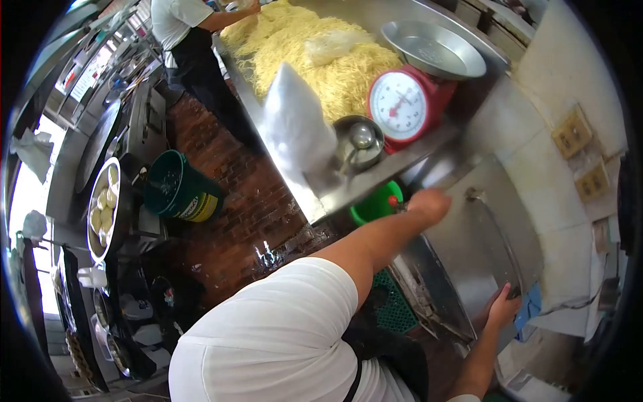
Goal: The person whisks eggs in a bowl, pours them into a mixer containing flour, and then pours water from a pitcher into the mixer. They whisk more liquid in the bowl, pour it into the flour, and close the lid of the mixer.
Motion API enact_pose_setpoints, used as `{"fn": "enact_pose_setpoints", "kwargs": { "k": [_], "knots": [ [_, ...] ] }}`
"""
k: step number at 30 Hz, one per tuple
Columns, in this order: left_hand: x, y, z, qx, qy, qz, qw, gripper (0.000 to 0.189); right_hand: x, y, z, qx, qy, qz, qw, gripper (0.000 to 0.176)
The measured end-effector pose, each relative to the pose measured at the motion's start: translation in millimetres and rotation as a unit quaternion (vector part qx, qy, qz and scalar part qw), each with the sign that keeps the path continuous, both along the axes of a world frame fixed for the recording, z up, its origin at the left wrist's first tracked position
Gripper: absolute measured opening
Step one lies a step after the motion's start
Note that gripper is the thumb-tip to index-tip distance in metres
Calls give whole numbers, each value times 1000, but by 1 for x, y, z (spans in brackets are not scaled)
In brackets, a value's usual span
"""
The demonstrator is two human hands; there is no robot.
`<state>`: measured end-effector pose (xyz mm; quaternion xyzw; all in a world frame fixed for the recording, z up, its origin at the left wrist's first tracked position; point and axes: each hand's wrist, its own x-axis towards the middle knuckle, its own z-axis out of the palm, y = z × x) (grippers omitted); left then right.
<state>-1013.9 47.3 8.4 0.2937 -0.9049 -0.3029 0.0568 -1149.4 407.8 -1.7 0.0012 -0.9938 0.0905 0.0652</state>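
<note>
The left hand reaches under the near corner of the steel counter. Its knuckles face the camera and its fingers are tucked out of sight, so I cannot tell whether it is closed on anything. It sits just beside a green tub below the counter's edge. The right hand is lower, with its fingers hooked over the bottom edge of a steel panel that leans against the tiled wall, and it appears to have hold of it. A blue cloth hangs just beside that hand, and a green crate lies on the floor between the arms.

Up on the counter, a steel bowl and a red scale stand near the corner, next to a plastic bag. Behind them is a noodle heap, where a co-worker stands at the far end.

The panel is held at one edge by a single hand, so it could slide or swing loose. A knock to the counter could also send the bowl off the corner. The brick floor shines wet, so footing looks unsure.
</note>
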Motion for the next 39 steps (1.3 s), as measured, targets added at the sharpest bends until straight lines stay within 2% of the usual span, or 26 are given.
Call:
{"fn": "enact_pose_setpoints", "kwargs": {
  "k": [3,5,9,11,12,14,15,17,18,20,23,27,30,32,34,39],
  "knots": [
    [-5,2,-4,29,-6,24,999,52,-7,5,-8,26,-15,-13,999,85],
    [-4,3,0,42,-17,38,998,56,-11,9,-23,61,83,-7,995,83],
    [-3,3,1,48,-22,31,998,56,-17,5,-15,52,68,-22,996,83],
    [-5,4,-2,49,-28,45,997,56,-15,-1,4,36,-68,-46,996,82],
    [-6,4,-5,51,-31,43,997,56,-21,3,-2,38,-71,-47,996,82],
    [-9,4,-12,33,-17,51,998,57,-37,13,-14,-13,-49,-62,997,72],
    [-9,3,-10,34,-21,46,998,57,-34,8,-7,-12,-52,-67,996,72],
    [-9,3,-7,45,-27,42,998,57,-34,-1,10,-63,-84,-86,991,60],
    [-10,2,-8,48,-32,36,998,57,-38,-1,7,-60,-88,-93,990,60],
    [-12,2,-13,29,-32,37,998,58,-47,8,-7,-55,-19,-66,996,53],
    [-10,6,-11,34,-38,28,998,59,-63,19,-22,-43,-39,-79,995,50],
    [-9,7,2,45,-46,44,997,58,-69,26,-25,-32,-29,-58,997,48],
    [-6,6,-1,68,-45,48,996,55,-109,58,-67,16,-46,-34,998,48],
    [-3,6,-3,79,-22,64,995,54,-85,34,-33,-24,-61,-42,997,50],
    [3,6,1,80,-8,76,994,53,-119,63,-72,-26,-21,-46,998,56],
    [2,7,6,77,-12,73,994,53,-91,41,-42,-36,-16,-45,998,58]
  ]
}}
